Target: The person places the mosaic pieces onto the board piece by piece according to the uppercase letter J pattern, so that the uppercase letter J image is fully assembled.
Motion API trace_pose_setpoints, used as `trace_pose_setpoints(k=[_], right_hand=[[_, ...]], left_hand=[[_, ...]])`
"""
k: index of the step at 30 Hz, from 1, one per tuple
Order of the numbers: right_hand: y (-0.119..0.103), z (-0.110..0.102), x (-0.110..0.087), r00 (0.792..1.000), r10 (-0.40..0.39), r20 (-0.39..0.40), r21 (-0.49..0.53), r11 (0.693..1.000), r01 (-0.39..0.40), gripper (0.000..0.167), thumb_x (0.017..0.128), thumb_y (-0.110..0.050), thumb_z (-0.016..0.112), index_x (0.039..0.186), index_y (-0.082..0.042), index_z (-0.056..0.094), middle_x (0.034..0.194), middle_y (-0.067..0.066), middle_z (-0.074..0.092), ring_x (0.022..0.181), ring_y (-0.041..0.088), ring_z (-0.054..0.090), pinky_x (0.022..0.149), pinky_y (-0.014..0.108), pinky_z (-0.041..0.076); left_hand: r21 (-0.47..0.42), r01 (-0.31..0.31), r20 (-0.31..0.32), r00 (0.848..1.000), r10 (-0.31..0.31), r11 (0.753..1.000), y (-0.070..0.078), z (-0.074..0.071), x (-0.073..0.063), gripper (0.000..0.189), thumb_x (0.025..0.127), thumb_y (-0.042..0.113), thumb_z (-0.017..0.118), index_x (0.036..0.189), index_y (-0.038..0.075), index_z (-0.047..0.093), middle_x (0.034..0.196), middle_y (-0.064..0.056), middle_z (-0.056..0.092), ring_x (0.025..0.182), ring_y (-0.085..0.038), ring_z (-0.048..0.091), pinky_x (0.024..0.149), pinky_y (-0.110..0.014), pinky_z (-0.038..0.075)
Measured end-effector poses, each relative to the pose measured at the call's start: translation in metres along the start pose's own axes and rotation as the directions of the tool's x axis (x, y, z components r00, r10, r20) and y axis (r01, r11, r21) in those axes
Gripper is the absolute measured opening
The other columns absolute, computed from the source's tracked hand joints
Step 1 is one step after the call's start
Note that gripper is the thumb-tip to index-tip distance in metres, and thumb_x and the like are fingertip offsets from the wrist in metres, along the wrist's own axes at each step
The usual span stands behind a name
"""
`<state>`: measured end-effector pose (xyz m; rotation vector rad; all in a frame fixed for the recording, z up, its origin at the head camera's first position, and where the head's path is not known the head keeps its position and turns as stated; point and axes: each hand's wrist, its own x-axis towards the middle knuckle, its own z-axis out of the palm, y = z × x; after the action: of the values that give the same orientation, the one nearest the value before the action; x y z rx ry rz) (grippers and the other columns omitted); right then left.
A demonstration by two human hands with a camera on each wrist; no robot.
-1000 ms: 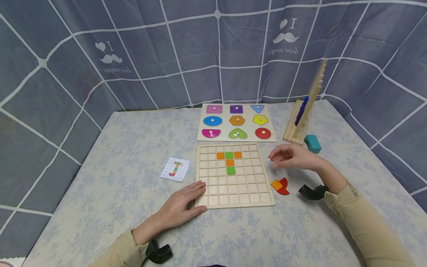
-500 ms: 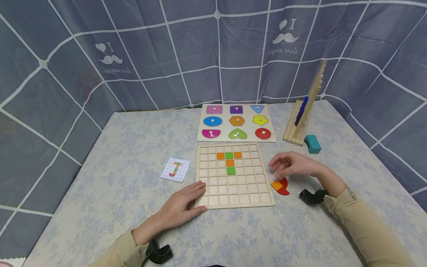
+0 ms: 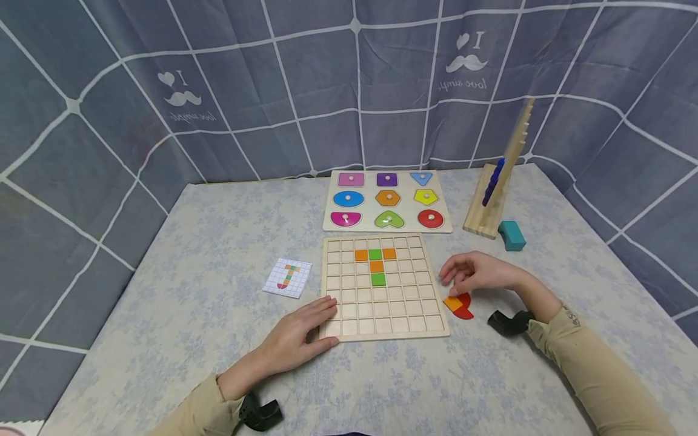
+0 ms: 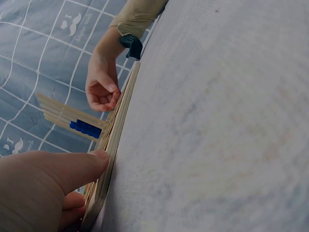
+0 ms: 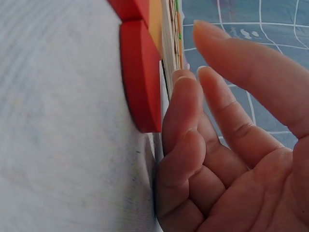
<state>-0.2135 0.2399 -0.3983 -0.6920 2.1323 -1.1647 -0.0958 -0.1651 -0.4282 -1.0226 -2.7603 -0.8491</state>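
My left hand (image 3: 299,336) rests on the lower left edge of a wooden grid board (image 3: 403,327), its thumb (image 4: 79,169) along the rim in the left wrist view. Orange and green square tiles (image 3: 376,266) form a T in the board's upper cells. Just right of the board, my right hand (image 3: 480,271) hovers loosely bent over an orange square tile (image 3: 452,303) and red quarter-round tiles (image 3: 463,311). In the right wrist view, a red tile (image 5: 140,77) lies beside the fingers, and nothing is between thumb and fingertips.
A pattern card (image 3: 287,278) lies left of the board. Behind it is a knobbed shape puzzle (image 3: 366,221). A wooden stand with blue beads (image 3: 493,181) rises at the back right, near a teal block (image 3: 511,235). A grey-blue curtain (image 3: 245,91) hangs behind the table.
My right hand has come down and nearer to me, over the orange and red tiles. The left hand and the board stay put.
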Motion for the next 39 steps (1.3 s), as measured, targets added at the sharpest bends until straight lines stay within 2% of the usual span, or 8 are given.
trace_pose_setpoints(k=[13, 21, 30, 39], right_hand=[[0.0053, 0.0021, 0.0022, 1.0, 0.013, 0.014, -0.017, 1.0, -0.013, 0.033, 0.083, -0.01, 0.071, 0.109, 0.005, 0.058, 0.093, 0.012, 0.065, 0.068, 0.016, 0.059, 0.065, 0.026, 0.051], [0.0061, 0.0024, 0.0014, 0.999, -0.009, 0.04, -0.028, 1.0, 0.01, 0.03, 0.081, -0.01, 0.073, 0.105, 0.003, 0.06, 0.08, 0.007, 0.064, 0.062, 0.015, 0.057, 0.06, 0.025, 0.05], [0.0052, 0.0035, 0.0002, 0.998, -0.027, 0.05, -0.07, 0.997, 0.031, 0.028, 0.077, -0.011, 0.076, 0.1, -0.002, 0.063, 0.085, 0.009, 0.061, 0.067, 0.015, 0.054, 0.058, 0.023, 0.048], [0.0052, 0.0043, -0.0006, 0.998, -0.036, 0.052, -0.09, 0.995, 0.04, 0.023, 0.076, -0.01, 0.077, 0.095, -0.003, 0.066, 0.083, 0.006, 0.062, 0.068, 0.015, 0.052, 0.058, 0.022, 0.046]], left_hand=[[-0.004, 0.013, 0.013, 1.0, -0.013, 1.0, 0.0008, -0.0019, -0.0005, 0.058, 0.089, 0.04, 0.063, 0.131, 0.001, 0.055, 0.14, -0.008, 0.048, 0.132, -0.02, 0.039, 0.104, -0.04, 0.037], [0.002, 0.003, 0.005, 1.0, -0.003, 1.0, -0.0005, -0.0002, -0.0002, 0.058, 0.089, 0.04, 0.063, 0.131, 0.001, 0.055, 0.139, -0.008, 0.048, 0.132, -0.022, 0.039, 0.103, -0.041, 0.037], [0.005, 0.015, 0.014, 1.0, -0.015, 1.0, 0.0001, -0.0003, -0.0002, 0.058, 0.089, 0.04, 0.063, 0.131, 0.001, 0.055, 0.14, -0.008, 0.048, 0.132, -0.021, 0.039, 0.104, -0.04, 0.036], [-0.001, 0.033, 0.028, 0.999, -0.033, 0.999, -0.0001, -0.0007, 0.0002, 0.058, 0.089, 0.04, 0.062, 0.132, 0.002, 0.054, 0.141, -0.007, 0.046, 0.133, -0.02, 0.038, 0.106, -0.039, 0.035]])
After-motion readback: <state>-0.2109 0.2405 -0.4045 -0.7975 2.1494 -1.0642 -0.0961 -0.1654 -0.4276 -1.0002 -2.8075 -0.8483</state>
